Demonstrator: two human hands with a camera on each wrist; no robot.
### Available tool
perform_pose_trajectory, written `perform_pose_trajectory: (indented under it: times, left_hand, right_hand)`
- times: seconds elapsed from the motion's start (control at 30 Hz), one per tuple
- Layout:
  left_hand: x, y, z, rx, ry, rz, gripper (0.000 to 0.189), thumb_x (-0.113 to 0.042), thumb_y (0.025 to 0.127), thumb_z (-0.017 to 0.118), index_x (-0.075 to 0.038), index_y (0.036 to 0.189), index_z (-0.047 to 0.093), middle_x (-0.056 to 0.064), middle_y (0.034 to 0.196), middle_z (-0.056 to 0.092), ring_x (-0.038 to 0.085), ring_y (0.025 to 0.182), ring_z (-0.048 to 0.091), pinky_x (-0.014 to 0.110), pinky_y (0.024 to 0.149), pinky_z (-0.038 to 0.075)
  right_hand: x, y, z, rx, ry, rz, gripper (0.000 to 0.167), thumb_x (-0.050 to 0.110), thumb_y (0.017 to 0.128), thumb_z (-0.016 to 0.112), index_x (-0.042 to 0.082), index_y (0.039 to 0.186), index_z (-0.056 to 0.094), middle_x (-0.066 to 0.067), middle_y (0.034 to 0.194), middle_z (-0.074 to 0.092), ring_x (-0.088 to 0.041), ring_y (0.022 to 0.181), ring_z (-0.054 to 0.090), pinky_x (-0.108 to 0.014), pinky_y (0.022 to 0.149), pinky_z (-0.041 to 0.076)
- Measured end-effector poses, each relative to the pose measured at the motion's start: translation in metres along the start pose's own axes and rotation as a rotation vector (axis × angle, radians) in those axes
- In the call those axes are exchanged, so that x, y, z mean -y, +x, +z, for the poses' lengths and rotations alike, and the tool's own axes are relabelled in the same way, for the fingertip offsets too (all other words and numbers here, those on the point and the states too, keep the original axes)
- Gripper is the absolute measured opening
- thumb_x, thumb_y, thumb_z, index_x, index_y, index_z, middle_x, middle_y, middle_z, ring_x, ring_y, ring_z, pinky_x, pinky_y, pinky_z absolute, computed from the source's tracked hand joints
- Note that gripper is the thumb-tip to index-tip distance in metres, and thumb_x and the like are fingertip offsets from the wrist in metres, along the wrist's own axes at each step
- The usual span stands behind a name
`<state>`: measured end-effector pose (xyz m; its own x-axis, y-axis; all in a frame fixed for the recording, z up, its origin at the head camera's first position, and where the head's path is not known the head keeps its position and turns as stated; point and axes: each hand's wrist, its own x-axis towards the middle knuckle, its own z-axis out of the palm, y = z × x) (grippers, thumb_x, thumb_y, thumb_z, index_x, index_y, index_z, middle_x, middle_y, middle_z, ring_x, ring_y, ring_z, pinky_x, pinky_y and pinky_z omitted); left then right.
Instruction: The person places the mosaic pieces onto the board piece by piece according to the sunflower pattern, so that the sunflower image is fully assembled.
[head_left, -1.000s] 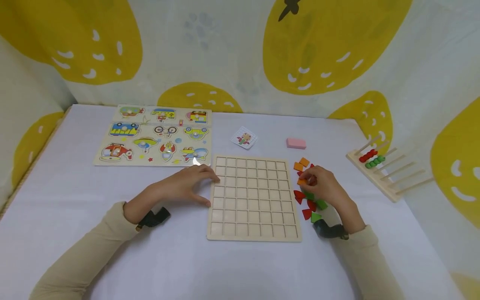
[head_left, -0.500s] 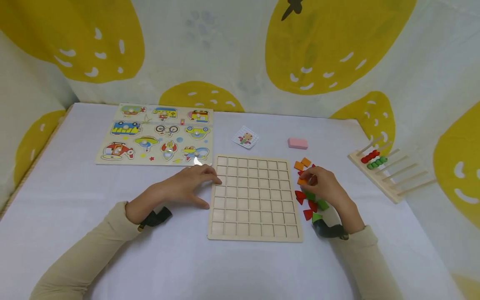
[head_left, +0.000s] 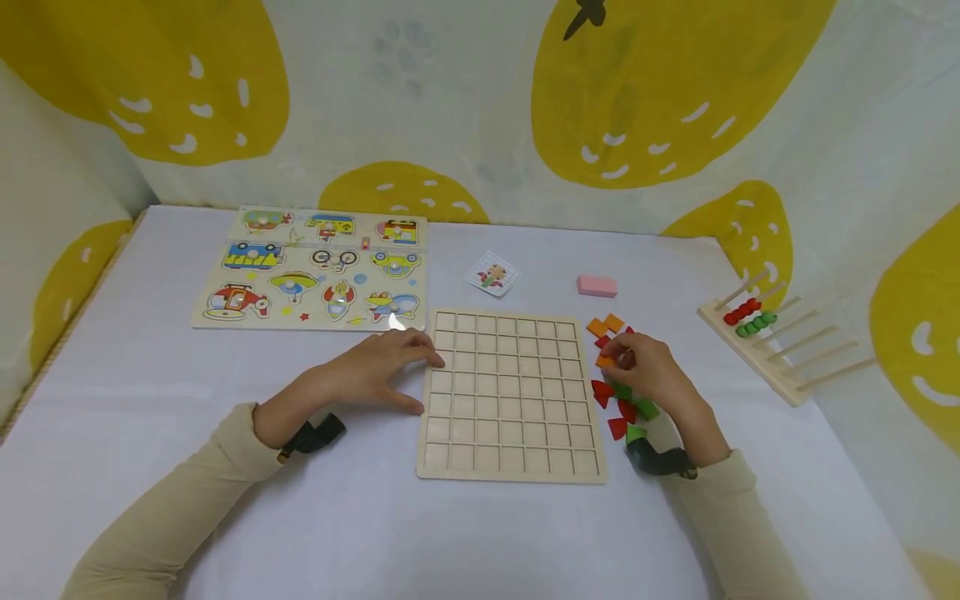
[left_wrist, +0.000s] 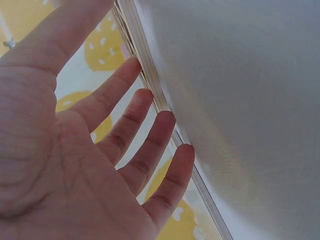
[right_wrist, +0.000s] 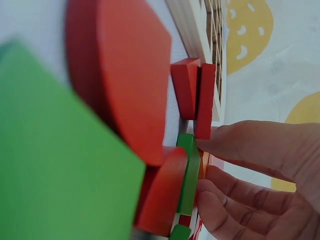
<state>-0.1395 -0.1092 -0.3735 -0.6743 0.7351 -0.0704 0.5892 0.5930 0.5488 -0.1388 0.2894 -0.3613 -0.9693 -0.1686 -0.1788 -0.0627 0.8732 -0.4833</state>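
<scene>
A wooden grid board [head_left: 510, 398] lies flat in the middle of the table in the head view. My left hand [head_left: 371, 372] is spread at its left edge, fingertips and thumb right at the rim. In the left wrist view, the fingers [left_wrist: 131, 117] of that hand are loosely extended along the edge. My right hand [head_left: 647, 367] is over a pile of coloured wooden blocks beside the board's right edge, pinching an orange block [head_left: 604, 362] between thumb and fingers. Red blocks [head_left: 602, 392] and green blocks [head_left: 647, 408] lie around it, some hidden under the hand.
Behind the board are a small pattern card [head_left: 492, 273] and a pink block [head_left: 597, 286]. A vehicle puzzle board [head_left: 311, 279] lies back left. A peg rack [head_left: 772, 362] with red and green beads stands at the right. Patterned cloth [head_left: 465, 100] hangs behind the table.
The whole head view has shifted slightly. Both hands keep nearly the same places, the left at the board's edge and the right at the orange block, where the fingers shift only a little.
</scene>
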Motion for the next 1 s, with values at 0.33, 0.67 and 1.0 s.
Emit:
perform_pose_trajectory:
  times: [0.33,0.67,1.0]
  left_hand:
    - [0.003,-0.003,0.0,-0.009,-0.01,-0.028,0.056,-0.034,0.077,0.081,-0.017,0.126,0.06,0.007,0.131,0.05,0.031,0.123,0.047,0.055,0.101,0.036]
    - [0.003,-0.005,0.0,-0.02,-0.028,-0.039,0.056,-0.033,0.076,0.082,-0.017,0.125,0.06,0.006,0.13,0.05,0.031,0.122,0.047,0.054,0.101,0.036]
    - [-0.001,0.0,0.0,-0.014,-0.026,-0.021,0.057,-0.034,0.077,0.082,-0.016,0.127,0.06,0.009,0.131,0.051,0.032,0.123,0.047,0.053,0.102,0.036]
  right_hand:
    - [0.01,0.011,-0.003,0.001,-0.009,-0.117,0.025,0.005,0.085,0.072,-0.007,0.105,0.065,-0.019,0.096,0.064,-0.03,0.083,0.056,-0.034,0.071,0.052]
    - [0.033,0.025,0.003,-0.007,-0.002,-0.206,0.021,0.008,0.085,0.074,-0.003,0.101,0.067,-0.017,0.097,0.066,-0.026,0.078,0.057,-0.035,0.072,0.049]
    - [0.052,0.032,0.016,0.035,0.007,-0.27,0.018,0.011,0.087,0.072,-0.002,0.1,0.068,-0.014,0.095,0.065,-0.023,0.076,0.057,-0.031,0.067,0.046]
